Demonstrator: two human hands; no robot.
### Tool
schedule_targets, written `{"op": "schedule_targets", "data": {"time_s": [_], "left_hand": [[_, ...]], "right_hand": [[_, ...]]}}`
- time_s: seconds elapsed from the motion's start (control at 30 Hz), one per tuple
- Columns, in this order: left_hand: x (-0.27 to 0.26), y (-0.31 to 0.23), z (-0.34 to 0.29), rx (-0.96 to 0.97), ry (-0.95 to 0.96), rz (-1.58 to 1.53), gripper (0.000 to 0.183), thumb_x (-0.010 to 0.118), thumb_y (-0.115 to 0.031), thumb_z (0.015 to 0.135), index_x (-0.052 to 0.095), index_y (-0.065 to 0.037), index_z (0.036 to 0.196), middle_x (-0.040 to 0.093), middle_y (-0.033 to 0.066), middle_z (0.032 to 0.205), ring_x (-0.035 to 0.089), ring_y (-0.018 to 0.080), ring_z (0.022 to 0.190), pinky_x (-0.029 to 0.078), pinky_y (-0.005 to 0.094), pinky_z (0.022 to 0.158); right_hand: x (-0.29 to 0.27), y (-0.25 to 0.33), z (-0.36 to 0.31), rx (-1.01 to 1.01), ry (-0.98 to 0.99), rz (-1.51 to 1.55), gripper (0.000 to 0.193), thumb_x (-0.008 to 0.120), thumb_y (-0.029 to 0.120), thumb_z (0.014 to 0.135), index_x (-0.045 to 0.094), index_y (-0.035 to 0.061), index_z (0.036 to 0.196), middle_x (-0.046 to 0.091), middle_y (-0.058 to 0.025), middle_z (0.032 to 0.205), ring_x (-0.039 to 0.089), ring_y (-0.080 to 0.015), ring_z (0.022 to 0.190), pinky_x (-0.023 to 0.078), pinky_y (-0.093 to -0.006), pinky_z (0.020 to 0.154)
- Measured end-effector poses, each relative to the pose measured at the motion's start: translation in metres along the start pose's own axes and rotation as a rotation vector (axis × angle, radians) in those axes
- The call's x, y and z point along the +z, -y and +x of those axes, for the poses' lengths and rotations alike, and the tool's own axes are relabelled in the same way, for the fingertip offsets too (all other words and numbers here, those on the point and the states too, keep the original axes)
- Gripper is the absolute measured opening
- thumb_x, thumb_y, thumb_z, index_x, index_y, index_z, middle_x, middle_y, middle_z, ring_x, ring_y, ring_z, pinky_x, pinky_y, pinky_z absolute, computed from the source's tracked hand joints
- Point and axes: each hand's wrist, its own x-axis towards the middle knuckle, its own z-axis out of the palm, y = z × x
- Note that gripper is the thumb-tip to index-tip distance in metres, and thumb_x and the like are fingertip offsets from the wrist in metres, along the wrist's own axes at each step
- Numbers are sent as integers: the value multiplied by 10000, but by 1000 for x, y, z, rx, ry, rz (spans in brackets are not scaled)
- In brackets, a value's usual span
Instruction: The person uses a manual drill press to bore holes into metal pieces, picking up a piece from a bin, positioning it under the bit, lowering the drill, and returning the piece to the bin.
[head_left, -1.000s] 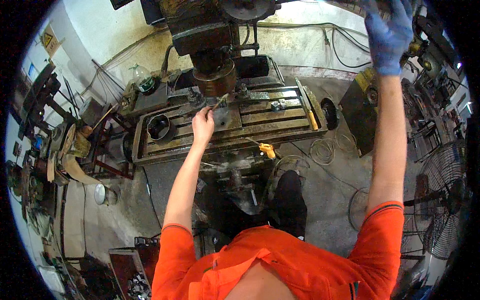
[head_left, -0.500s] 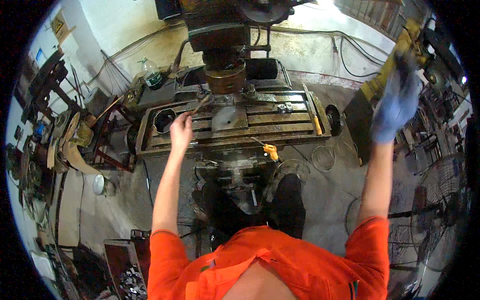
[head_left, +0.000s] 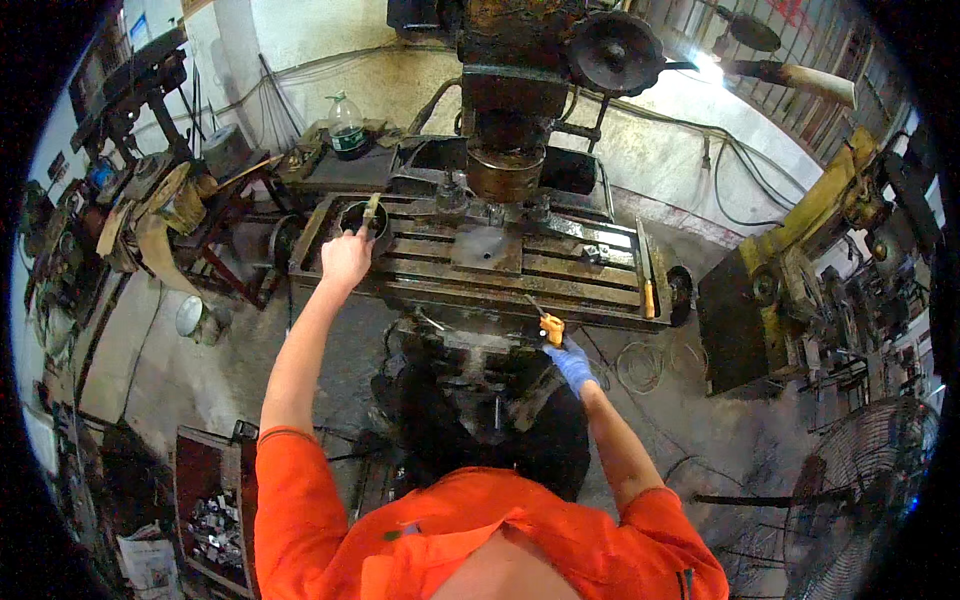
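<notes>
Brush (head_left: 369,212) clamped in left hand (head_left: 345,259) | right hand (head_left: 572,364) grips orange handle (head_left: 551,328), shaft hidden

One milling machine (head_left: 500,200) at upper centre, one green bottle (head_left: 347,130) at upper left, one floor fan (head_left: 860,490) at lower right, and two orange-handled tools (head_left: 551,328) on the table.

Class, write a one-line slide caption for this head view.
Left hand holds a brush over the milling table; gloved right hand grips its yellow-handled crank.
</notes>
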Motion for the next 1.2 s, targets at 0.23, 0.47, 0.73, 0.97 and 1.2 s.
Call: {"op": "schedule_targets", "data": {"time_s": [0.23, 0.47, 0.73, 0.97, 1.2], "left_hand": [[-32, 14, -28, -109, -72, -219, 305, 530, -329, 822, 601, -100, 1009, 621, 163, 749, 609, 322, 688, 474, 429, 595], [-50, 57, -101, -303, 34, -350, 234, 574, -233, 790, 639, -56, 929, 630, 161, 811, 604, 330, 771, 473, 415, 658], [-25, 66, -151, -390, 169, -427, 216, 589, -210, 784, 643, -62, 933, 634, 159, 792, 611, 323, 744, 480, 395, 656], [-19, 44, -149, -286, 153, -452, 215, 604, -220, 775, 644, -68, 922, 636, 145, 754, 615, 311, 728, 477, 402, 645], [-36, 33, -141, -278, 190, -472, 231, 601, -215, 775, 643, -49, 930, 632, 146, 725, 611, 313, 712, 473, 401, 641]], "right_hand": [[45, 27, -17, 37, -155, -320, 226, 702, 221, 731, 607, 43, 832, 542, 32, 654, 463, -93, 597, 399, -270, 547], [45, 151, -78, -474, -229, -206, 493, 720, 207, 712, 503, 7, 1108, 596, -32, 755, 518, -114, 590, 440, -268, 536], [65, 247, -78, -214, 161, -1652, 469, 549, 448, 759, 596, 32, 970, 634, -166, 847, 620, -311, 772, 487, -385, 684], [113, 256, -9, -221, 168, -1605, 350, 517, 336, 723, 652, 50, 873, 643, -158, 885, 623, -311, 829, 492, -392, 717], [142, 265, 25, -206, 138, -1523, 350, 516, 296, 700, 649, 29, 882, 630, -189, 904, 608, -331, 867, 478, -390, 749]]}}
